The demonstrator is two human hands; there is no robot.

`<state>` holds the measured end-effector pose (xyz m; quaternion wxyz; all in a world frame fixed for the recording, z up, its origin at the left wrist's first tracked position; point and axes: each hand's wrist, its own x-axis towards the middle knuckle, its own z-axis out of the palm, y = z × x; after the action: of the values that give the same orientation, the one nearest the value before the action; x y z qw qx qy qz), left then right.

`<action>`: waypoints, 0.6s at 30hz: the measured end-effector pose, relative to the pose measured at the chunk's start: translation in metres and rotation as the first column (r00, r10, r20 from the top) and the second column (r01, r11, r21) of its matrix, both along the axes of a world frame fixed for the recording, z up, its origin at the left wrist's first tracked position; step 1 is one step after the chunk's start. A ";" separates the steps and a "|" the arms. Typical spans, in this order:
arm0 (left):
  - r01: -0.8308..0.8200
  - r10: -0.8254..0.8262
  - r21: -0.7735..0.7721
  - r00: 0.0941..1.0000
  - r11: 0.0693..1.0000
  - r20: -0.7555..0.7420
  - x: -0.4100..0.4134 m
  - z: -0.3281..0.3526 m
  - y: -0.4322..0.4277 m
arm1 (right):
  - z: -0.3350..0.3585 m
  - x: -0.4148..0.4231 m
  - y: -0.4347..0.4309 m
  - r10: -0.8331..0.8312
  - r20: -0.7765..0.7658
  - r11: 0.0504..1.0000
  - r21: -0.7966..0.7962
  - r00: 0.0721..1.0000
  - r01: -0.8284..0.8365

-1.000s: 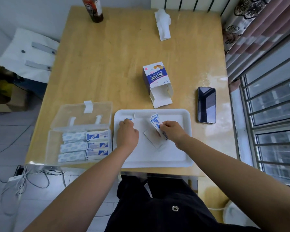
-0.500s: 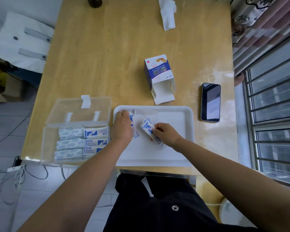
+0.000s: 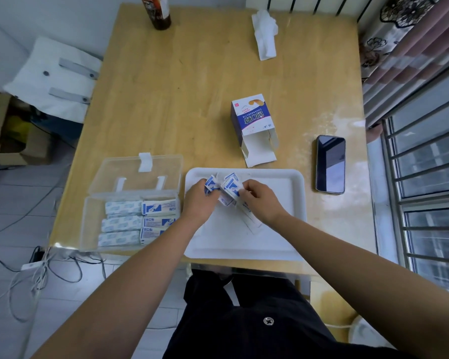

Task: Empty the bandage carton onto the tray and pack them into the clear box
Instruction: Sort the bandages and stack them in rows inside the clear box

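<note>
The blue-and-white carton (image 3: 252, 117) lies mid-table, its open flaps toward the white tray (image 3: 283, 229) at the near edge. Loose bandages (image 3: 231, 185) bunch at the tray's far-left corner. Others lie in rows in the open clear box (image 3: 94, 224) beside it.

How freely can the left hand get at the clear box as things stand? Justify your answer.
Probably yes, freely. The left hand, holding bandages over the white tray, is just beside the clear box, whose lid lies folded back on the far side. Nothing stands between them.

Both hands (image 3: 200, 200) have drawn together, bunching the bandages (image 3: 230, 186) between them.
</note>
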<state>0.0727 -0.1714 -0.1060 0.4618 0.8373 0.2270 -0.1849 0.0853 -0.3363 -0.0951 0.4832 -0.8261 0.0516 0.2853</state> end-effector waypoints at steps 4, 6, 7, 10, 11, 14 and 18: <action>-0.066 0.047 -0.313 0.996 0.947 -0.070 -0.009 0.008 -0.011 | 0.003 -0.006 0.006 0.144 0.140 0.987 -0.089 0.980 -0.132; -0.070 0.047 -0.356 0.996 0.932 -0.072 -0.013 0.009 -0.013 | 0.002 -0.009 0.003 0.202 0.176 0.974 -0.136 0.963 -0.180; -0.071 0.045 -0.371 0.996 0.926 -0.078 -0.013 0.008 -0.014 | 0.001 -0.009 0.001 0.232 0.185 0.965 -0.165 0.955 -0.203; -0.087 0.031 -0.438 0.991 0.895 -0.134 -0.015 0.008 -0.019 | -0.002 -0.013 -0.004 0.331 0.202 0.927 -0.250 0.922 -0.279; -0.088 0.019 -0.456 0.988 0.886 -0.155 -0.016 0.009 -0.021 | -0.003 -0.014 -0.005 0.366 0.204 0.912 -0.275 0.908 -0.306; -0.025 -0.047 -0.439 0.987 0.898 -0.154 -0.014 0.012 -0.030 | -0.003 -0.012 -0.014 0.427 0.247 0.868 -0.384 0.870 -0.317; 0.262 -0.264 0.033 0.963 0.964 0.059 -0.009 0.008 -0.039 | -0.009 -0.001 -0.035 0.555 0.369 0.722 -0.660 0.745 -0.211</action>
<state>0.0635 -0.2106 -0.0979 0.4297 0.8710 0.1016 -0.2155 0.0841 -0.3709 -0.1040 0.1288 -0.9686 -0.1839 0.1069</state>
